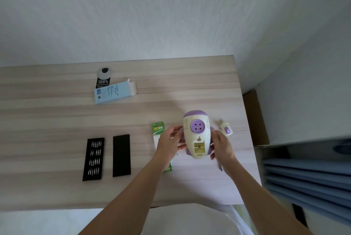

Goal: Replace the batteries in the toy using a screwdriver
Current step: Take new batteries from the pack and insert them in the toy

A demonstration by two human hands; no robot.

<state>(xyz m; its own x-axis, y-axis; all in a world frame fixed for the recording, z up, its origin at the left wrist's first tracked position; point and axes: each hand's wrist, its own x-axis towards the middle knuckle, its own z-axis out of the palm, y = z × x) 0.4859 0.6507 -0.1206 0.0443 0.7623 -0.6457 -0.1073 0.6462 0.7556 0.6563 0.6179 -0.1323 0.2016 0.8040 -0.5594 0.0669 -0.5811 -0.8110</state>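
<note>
Head view: your left hand [168,140] and right hand [222,146] reach forward on bare forearms and clasp the toy [197,130] from either side, fingers curled round its flanks. The toy is a rounded cream body with a purple cap and a purple four-hole button on the side facing you. It sits near the right edge of the tabletop [57,117], cap pointing away from you; whether it rests on the wood cannot be told. Low on its body the battery compartment [199,148] stands open, a yellowish recess. A small cream-and-purple piece [227,130] lies just right of the toy. A green battery pack [158,130] lies just left, partly under your left hand. Further left, a black bit tray [93,158] and a black pad [121,156] lie side by side. A blue box [114,92] lies near the far edge.
</note>
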